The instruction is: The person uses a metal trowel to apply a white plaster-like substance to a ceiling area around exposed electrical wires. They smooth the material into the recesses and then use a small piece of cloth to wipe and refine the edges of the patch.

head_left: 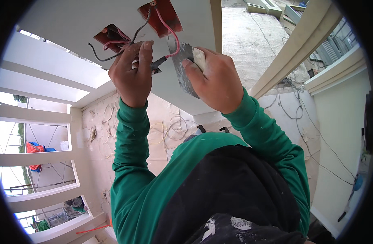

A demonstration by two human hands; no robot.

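Observation:
My left hand (131, 75) is raised at the wall, its fingers closed around electrical wires. A black wire (142, 29) runs from these fingers up to the right-hand red box (164, 20), and pink wires (114, 42) come from the smaller red box (100, 37) beside them. Beside the hand, a dark wrapped wire end (159, 62) joins the red wire (176, 38). My right hand (219, 79) grips a plastering trowel by its pale handle (199, 59). The trowel's grey-smeared blade (181, 71) stands close to the wall, just right of the wires.
Pale beams (44, 115) with openings between them line the left side. Loose cables (176, 127) lie on the stained floor (99, 134) below. To the right stand a beige post (298, 44) and more tangled cables (294, 87). Concrete blocks (255, 8) lie at the upper right.

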